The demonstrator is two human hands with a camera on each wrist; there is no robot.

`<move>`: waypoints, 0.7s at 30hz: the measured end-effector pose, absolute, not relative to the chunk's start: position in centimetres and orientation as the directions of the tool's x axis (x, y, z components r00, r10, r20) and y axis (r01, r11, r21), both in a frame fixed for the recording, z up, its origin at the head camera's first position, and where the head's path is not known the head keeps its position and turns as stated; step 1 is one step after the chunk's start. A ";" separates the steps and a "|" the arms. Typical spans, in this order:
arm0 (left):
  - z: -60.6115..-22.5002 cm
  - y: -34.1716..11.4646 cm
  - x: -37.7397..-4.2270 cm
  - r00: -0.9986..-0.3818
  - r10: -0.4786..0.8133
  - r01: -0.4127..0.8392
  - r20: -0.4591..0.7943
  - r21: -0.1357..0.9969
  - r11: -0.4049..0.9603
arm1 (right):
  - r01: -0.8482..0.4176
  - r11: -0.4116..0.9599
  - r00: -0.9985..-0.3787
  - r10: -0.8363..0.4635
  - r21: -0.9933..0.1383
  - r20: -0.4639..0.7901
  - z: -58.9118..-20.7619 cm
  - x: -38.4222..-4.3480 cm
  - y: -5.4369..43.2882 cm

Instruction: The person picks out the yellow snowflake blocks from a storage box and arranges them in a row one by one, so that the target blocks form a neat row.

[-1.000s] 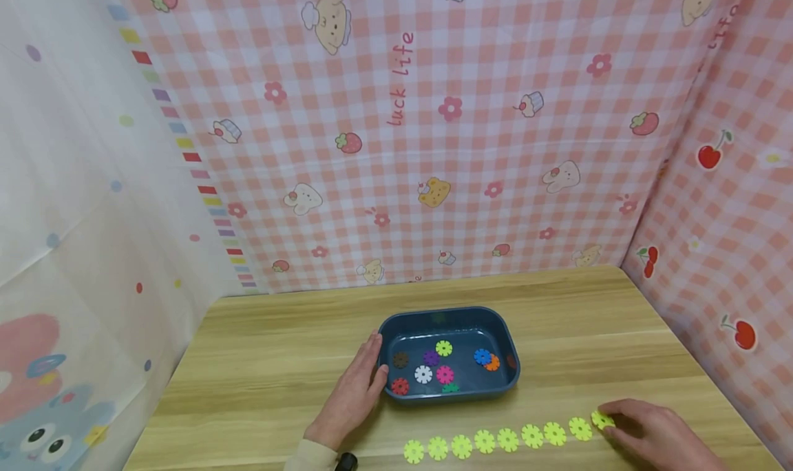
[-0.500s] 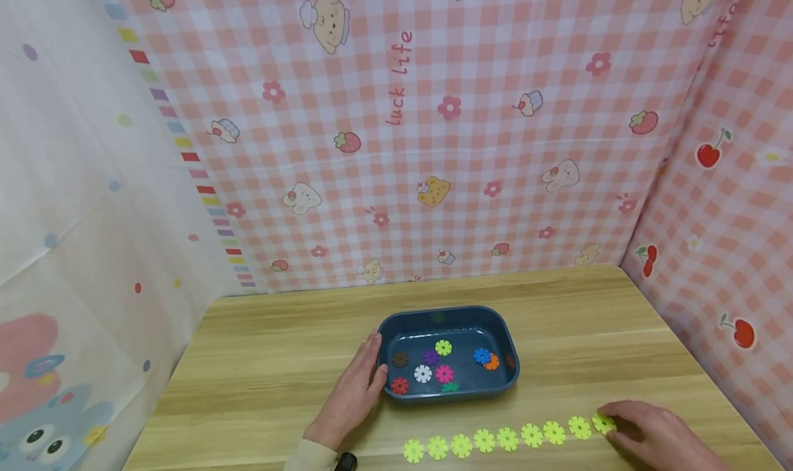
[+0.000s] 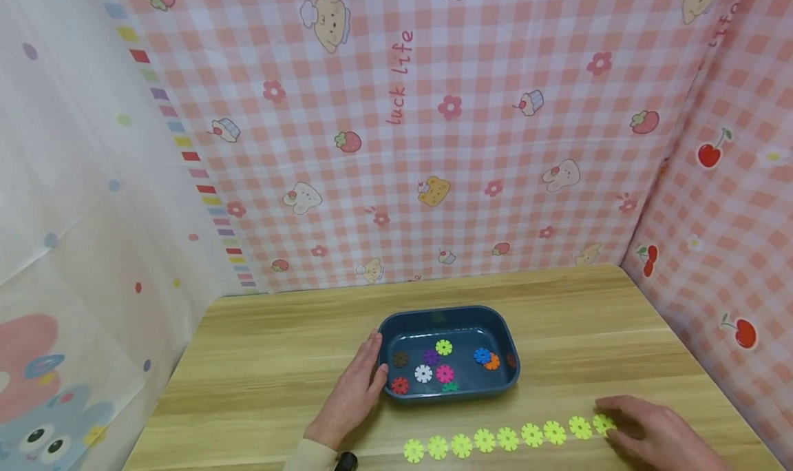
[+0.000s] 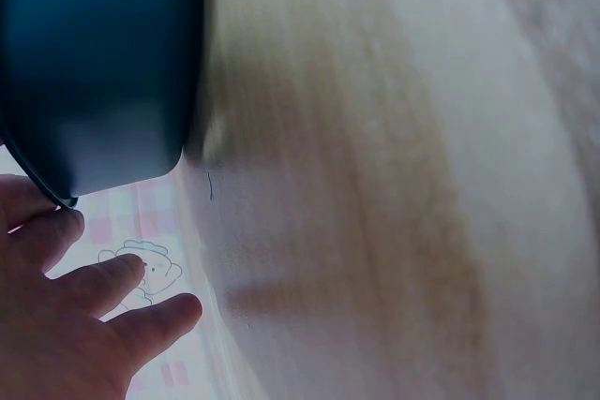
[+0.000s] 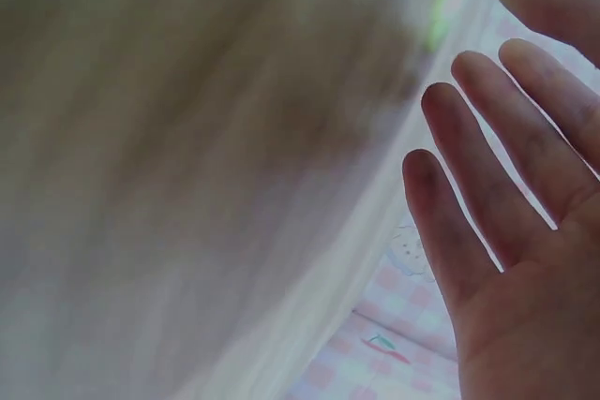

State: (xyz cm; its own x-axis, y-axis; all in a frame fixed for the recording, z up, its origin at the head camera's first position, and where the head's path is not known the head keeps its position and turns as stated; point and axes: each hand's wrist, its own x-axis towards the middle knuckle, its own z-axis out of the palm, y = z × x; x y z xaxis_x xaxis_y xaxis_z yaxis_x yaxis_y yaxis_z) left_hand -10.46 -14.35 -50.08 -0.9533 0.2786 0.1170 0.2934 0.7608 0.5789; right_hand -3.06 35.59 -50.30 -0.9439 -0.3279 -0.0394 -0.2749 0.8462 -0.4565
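Note:
In the head view, a dark blue tray (image 3: 449,397) holds several notched plastic discs, among them a white disc (image 3: 423,374), a red disc (image 3: 400,385) and a blue disc (image 3: 482,355). My left hand (image 3: 350,388) rests against the tray's left side, fingers extended and thumb by the rim. The left wrist view has these fingers (image 4: 155,320) spread beside the tray's wall. In front of the tray lies a row of yellow discs (image 3: 484,441). Over its right end is my right hand (image 3: 659,430), partly covering the last yellow disc (image 3: 602,425). Its fingers (image 5: 459,213) look straight and hold nothing.
The wooden table (image 3: 279,347) is backed by a pink checked cloth (image 3: 495,147). A similar cloth (image 3: 731,250) hangs on the right, and a white dotted sheet (image 3: 93,216) on the left. A dark band (image 3: 347,461) sits at the left wrist.
My right fingers have come off the last yellow disc, which moved slightly into line with the row. The left hand and the tray have stayed in place.

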 end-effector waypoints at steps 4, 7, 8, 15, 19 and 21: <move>-50.1 -14.3 -10.5 -0.955 0.276 0.286 0.106 0.574 0.767 | -0.302 0.854 -0.953 -0.285 -0.424 0.104 -49.8 -3.2 34.3; -50.1 -14.3 -10.5 -0.956 0.274 0.281 0.100 0.572 0.770 | -0.383 0.858 -0.908 -0.281 -0.342 0.312 -49.5 -3.5 33.2; -50.1 -14.3 -10.5 -0.957 0.274 0.280 0.099 0.572 0.771 | -0.412 0.853 -0.884 -0.288 -0.322 0.368 -49.3 -3.8 32.8; -50.2 -14.4 -10.6 -0.957 0.274 0.278 0.096 0.575 0.770 | -0.452 0.821 -0.851 -0.278 -0.350 0.446 -47.3 -4.9 29.8; -50.2 -14.4 -10.6 -0.958 0.272 0.274 0.092 0.573 0.772 | -0.454 0.802 -0.856 -0.272 -0.388 0.439 -46.2 -5.4 28.2; -50.2 -14.4 -10.6 -0.958 0.272 0.273 0.089 0.575 0.771 | -0.467 0.796 -0.849 -0.281 -0.386 0.448 -45.8 -5.7 27.4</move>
State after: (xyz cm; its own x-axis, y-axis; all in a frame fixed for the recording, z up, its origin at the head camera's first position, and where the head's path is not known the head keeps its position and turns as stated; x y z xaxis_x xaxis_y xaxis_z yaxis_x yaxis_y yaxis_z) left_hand -10.57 -14.40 -50.23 -0.9581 0.2721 0.0893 0.2727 0.7713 0.5752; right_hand -5.69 27.43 -45.85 -0.8490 -0.2808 0.4477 -0.4668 0.7956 -0.3863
